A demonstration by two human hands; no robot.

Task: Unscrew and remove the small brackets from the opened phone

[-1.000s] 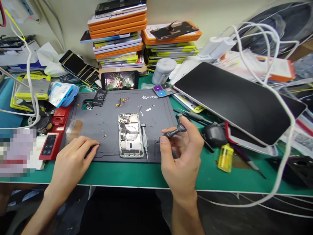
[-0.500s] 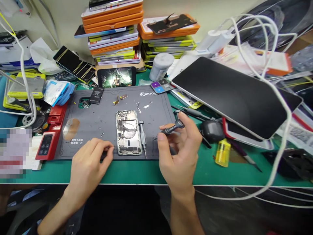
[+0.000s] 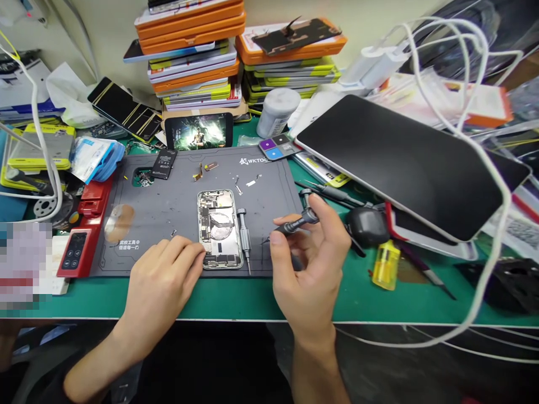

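An opened smartphone lies on the grey work mat, its circuit board and round inner coil showing. My left hand has its fingers curled and closed at the phone's lower left edge, where the fingertips meet the frame; the thumb is mostly hidden. To the right of the phone, my right hand holds a grey screwdriver between thumb and fingers. Its thin tip points left, above the mat and apart from the phone. A second screwdriver lies along the phone's right side.
Small metal parts, a flex cable piece and a battery lie on the mat. A propped phone shows a picture. Stacked boxes stand behind, a red device left, a large black-screened tablet right.
My left hand has moved right, bringing its fingertips to the phone's lower left edge. My right hand keeps the screwdriver in nearly the same pose. The whole view has shifted slightly.
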